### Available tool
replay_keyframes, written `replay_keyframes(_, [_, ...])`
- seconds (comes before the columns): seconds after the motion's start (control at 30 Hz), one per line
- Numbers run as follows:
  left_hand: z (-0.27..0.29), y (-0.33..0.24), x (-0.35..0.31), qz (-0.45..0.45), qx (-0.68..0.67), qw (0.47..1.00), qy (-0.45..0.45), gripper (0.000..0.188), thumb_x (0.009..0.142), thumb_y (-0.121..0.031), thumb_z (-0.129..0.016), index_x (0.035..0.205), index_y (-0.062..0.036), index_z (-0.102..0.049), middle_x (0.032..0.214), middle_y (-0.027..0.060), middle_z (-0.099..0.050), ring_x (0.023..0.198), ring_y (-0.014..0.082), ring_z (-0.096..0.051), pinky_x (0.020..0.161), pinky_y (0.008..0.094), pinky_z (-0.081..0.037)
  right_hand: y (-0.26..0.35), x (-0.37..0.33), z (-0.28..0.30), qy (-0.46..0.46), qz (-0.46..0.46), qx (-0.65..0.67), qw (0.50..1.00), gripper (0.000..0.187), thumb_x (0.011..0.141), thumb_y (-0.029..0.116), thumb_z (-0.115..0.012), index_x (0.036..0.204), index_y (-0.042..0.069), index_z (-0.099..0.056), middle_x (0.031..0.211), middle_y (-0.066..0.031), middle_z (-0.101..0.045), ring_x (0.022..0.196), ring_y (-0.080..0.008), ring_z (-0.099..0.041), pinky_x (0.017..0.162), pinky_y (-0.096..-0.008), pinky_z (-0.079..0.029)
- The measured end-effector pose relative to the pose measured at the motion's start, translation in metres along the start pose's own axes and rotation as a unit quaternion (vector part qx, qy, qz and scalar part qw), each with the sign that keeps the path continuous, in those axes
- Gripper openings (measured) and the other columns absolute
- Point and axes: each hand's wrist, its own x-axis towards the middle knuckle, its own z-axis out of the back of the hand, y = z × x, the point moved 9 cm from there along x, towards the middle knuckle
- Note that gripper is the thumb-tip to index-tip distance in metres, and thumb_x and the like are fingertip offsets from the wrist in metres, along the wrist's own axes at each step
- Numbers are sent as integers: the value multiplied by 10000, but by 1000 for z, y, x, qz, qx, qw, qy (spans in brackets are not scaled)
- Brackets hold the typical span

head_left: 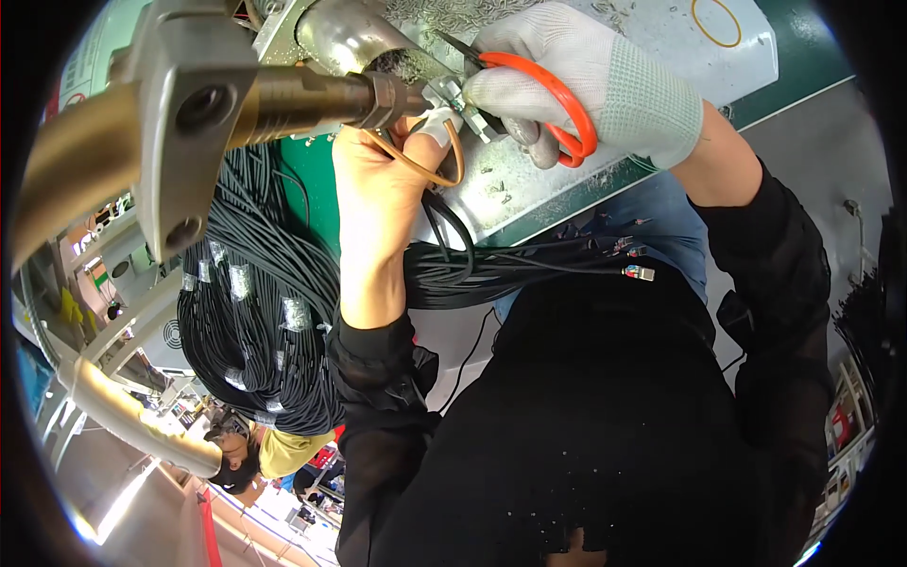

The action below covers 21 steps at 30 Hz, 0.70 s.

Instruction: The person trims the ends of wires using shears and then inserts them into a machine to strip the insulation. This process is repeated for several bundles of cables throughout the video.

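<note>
My left hand [378, 189], bare but for a white cover on the thumb, is closed around the end of a black cable [444, 217]. A small silvery connector [452, 97] shows at its fingertips. My right hand [557, 76], in a white knitted glove, has red-handled scissors [578, 118] hooked in it, their dark blades pointing up and left. Its thumb and finger meet at the connector. Beside my left hand curves a thin tan loop [457, 156]; what it belongs to is unclear. Part of the left fingers is hidden behind a metal rod.
A metal cylinder [345, 33] with small metal bits at its mouth stands just beyond my hands. More bits litter the white tray [605, 184], where a rubber band [716, 21] lies. Bundled black cables [274, 312] hang left. A thick jointed arm [194, 104] crosses close by.
</note>
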Motion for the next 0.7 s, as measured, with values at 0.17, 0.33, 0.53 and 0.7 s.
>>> replay_keyframes(0.17, [-4, -20, -5, -71, 63, 995, -13, 61, 793, -33, -678, 827, -10, -632, 718, -31, -583, 627, 35, -489, 564, 194, -400, 4, 2, 1, 8, -9, 22, 1000, 307, 895, 236, -603, 705, -5, -589, 547, -55, -576, 474, -117, -598, 428, -239, -447])
replay_keyframes(0.33, [-3, -20, -9, -72, 78, 994, -18, 114, 795, -66, -709, 858, 0, -642, 738, -33, -592, 642, 41, -491, 588, 200, -413, 6, 3, 1, 16, -20, -46, 999, 322, 896, 245, -600, 692, -2, -575, 556, -63, -578, 468, -118, -600, 423, -241, -446])
replay_keyframes(0.53, [0, -17, -13, -56, 37, 995, -70, 149, 805, -92, -707, 890, 4, -632, 743, -32, -587, 651, 44, -491, 594, 202, -413, 32, -1, -4, -20, 345, -270, 899, 318, 879, 245, -610, 680, -1, -574, 558, -89, -575, 469, -160, -598, 443, -277, -444])
replay_keyframes(0.7, [2, -17, -8, -67, 68, 995, -15, 226, 818, -127, -707, 978, 0, -611, 814, -15, -595, 702, 43, -497, 615, 199, -413, 64, -46, -27, -128, 553, -491, 661, 308, 844, 242, -642, 666, -1, -577, 574, -124, -568, 500, -230, -584, 484, -320, -441])
